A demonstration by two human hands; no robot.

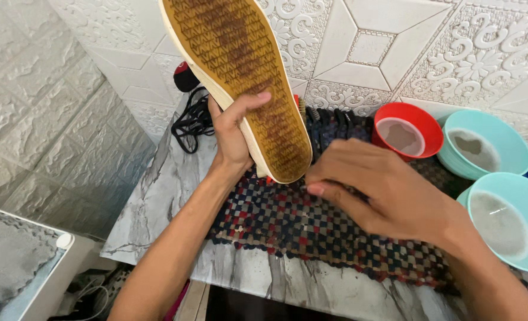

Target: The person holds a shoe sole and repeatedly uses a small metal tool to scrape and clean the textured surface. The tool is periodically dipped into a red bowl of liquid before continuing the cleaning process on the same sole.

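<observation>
Left hand clamps the shoe sole-up above the woven mat, right hand curled shut at its heel, contents hidden; sole looks stained, cleaning apparently unfinished, bowls of cloudy water alongside.

The shoe runs off the top edge, its upper hidden. The right hand covers whatever its fingers pinch.
</observation>
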